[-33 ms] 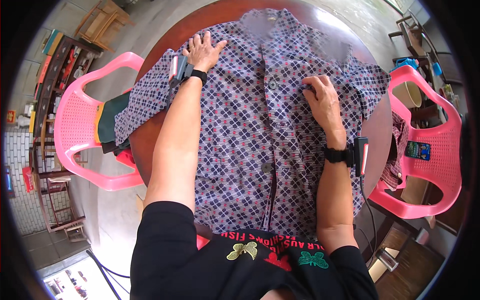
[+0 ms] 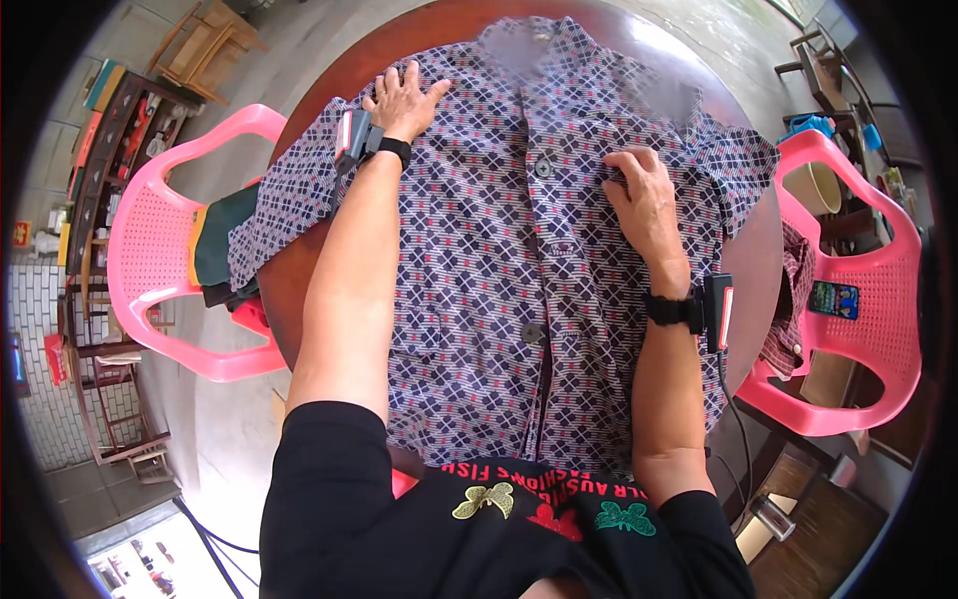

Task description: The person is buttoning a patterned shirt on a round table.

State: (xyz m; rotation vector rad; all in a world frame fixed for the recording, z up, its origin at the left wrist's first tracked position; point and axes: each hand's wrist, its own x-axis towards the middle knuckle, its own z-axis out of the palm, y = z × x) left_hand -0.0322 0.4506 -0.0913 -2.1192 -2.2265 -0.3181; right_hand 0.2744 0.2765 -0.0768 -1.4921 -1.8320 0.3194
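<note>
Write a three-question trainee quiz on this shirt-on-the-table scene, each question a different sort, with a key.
1. True or false: the patterned shirt lies front up, buttoned, on the round brown table.
2. Multiple choice: where does the left hand rest? A) flat on the shirt near its shoulder, B) on a pink chair, C) in the air above the table.
3. Fill in: the right hand presses the shirt's chest with its fingers ____ (bent or straight).

Key
1. True: its buttons show down the middle.
2. A.
3. Bent: the fingers curl into the cloth. A pink chair stands on each side of the table.
</note>
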